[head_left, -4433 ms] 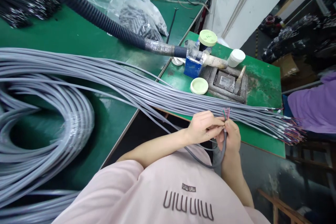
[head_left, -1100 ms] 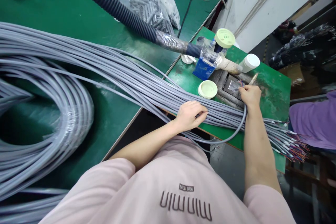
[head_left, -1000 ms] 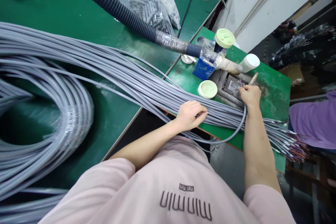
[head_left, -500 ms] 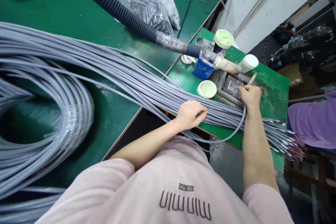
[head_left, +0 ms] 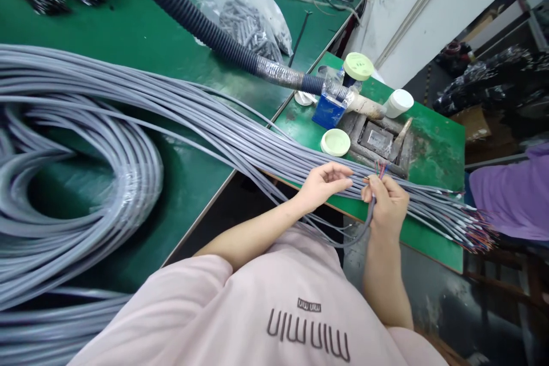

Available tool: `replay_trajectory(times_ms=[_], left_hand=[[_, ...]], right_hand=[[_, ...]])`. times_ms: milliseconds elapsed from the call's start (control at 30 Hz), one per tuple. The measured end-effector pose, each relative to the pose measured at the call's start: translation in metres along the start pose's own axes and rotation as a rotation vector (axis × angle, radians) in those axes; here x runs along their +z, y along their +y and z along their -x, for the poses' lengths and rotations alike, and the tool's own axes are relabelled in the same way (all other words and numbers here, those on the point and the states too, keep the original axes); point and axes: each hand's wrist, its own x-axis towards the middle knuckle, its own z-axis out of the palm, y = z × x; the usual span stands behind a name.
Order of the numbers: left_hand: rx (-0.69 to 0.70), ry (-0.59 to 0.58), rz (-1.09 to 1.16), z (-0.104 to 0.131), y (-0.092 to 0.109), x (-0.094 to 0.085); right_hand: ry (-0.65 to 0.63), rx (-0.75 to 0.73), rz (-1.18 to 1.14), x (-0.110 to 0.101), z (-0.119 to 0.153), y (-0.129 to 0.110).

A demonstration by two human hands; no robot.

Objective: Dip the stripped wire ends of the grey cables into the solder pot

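My right hand (head_left: 387, 201) is closed on the end of one grey cable (head_left: 369, 217), and thin coloured wires (head_left: 381, 168) stick up from its fingers. Just left of it, my left hand (head_left: 325, 184) has thumb and fingers apart, holding nothing, over the long bundle of grey cables (head_left: 240, 134). The bundle runs across both green tables to wire ends (head_left: 476, 231) at the right. Behind my right hand sits a small metal pot (head_left: 380, 140) with a shiny rectangular surface, in a dark, dirty frame.
A black hose (head_left: 189, 14) reaches over the table to a blue box (head_left: 328, 111). Near the pot are a pale green dish (head_left: 335, 143) and a white jar (head_left: 398, 103). Coiled cables (head_left: 132, 183) lie left. A person in a purple top (head_left: 512, 194) is at the right.
My right hand has come back from the pot toward my body with the cable end, close to my left hand. The fingers of my left hand have spread. The view has shifted slightly.
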Motion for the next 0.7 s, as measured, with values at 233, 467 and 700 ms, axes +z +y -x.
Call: replay_trajectory(times_ms=[233, 467, 700], left_hand=[[-0.137, -0.02, 0.291, 0.007, -0.012, 0.019], [0.102, 0.165, 0.143, 0.005, -0.011, 0.02], [0.574, -0.019, -0.351, 0.006, -0.012, 0.012]], right_hand=[[-0.067, 0.013, -0.029, 0.008, 0.014, -0.001], [-0.126, 0.085, -0.121, 0.01, 0.026, 0.008], [-0.079, 0.18, -0.401, 0.004, 0.042, 0.015]])
